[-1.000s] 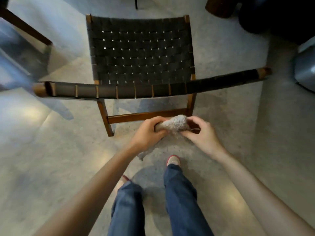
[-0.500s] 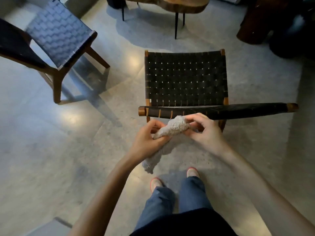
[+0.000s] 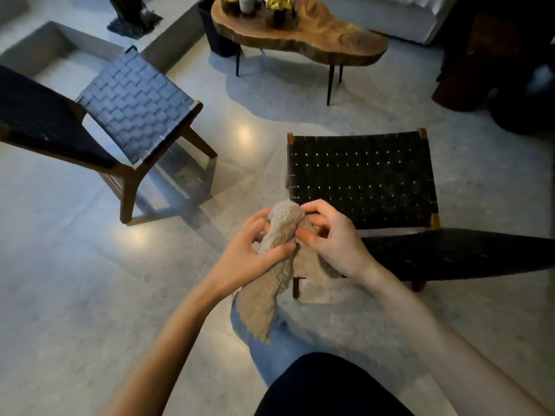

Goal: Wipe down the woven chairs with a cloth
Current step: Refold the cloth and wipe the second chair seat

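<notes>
A beige fluffy cloth point(image 3: 271, 265) hangs between my hands in front of me. My left hand point(image 3: 250, 259) grips its bunched upper part, thumb across it. My right hand point(image 3: 333, 238) pinches the cloth's top from the right. Just beyond my hands stands a dark woven chair point(image 3: 363, 178) on a wooden frame, seen from behind its backrest. A second woven chair point(image 3: 135, 103) stands to the left, turned at an angle. Neither hand touches a chair.
A live-edge wooden coffee table point(image 3: 315, 40) with pots on it stands at the back. A dark wooden block point(image 3: 468, 73) sits at the right. A white sofa edge point(image 3: 399, 13) is behind. Polished concrete floor point(image 3: 75, 280) lies to the left.
My view has lifted and swung left, bringing the second chair and the coffee table into sight. My hands have raised and reworked the cloth, which now hangs longer.
</notes>
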